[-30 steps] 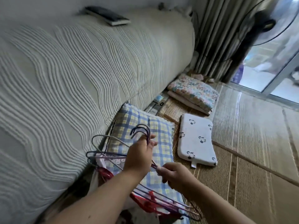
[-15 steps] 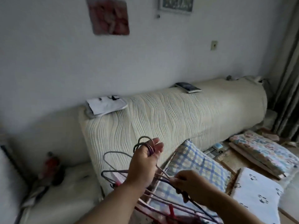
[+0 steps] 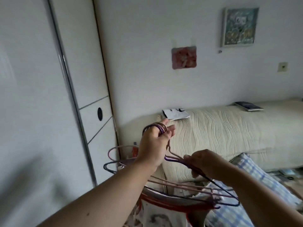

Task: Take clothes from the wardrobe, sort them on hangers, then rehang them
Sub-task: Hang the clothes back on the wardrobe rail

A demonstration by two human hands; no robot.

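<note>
My left hand (image 3: 153, 145) grips the hooks of a bunch of several thin wire hangers (image 3: 188, 194), purple, pink and grey, held up in front of me. My right hand (image 3: 204, 163) pinches the shoulder wires of the same bunch just below and right of the left. A light garment with red trim (image 3: 160, 213) hangs from the lowest hangers at the bottom edge. The white wardrobe (image 3: 49, 95) with sliding doors fills the left side; its doors look closed.
A cream textured cover lies over a long sofa back (image 3: 229, 131), with a white paper packet (image 3: 176, 113) and a dark book (image 3: 249, 106) on top. A blue checked pillow (image 3: 246, 185) lies at lower right. Two pictures hang on the wall.
The view has swung up and to the left, from the floor mats and pillows to the wardrobe and wall. Both hands keep the same hold on the hanger bunch, now raised higher.
</note>
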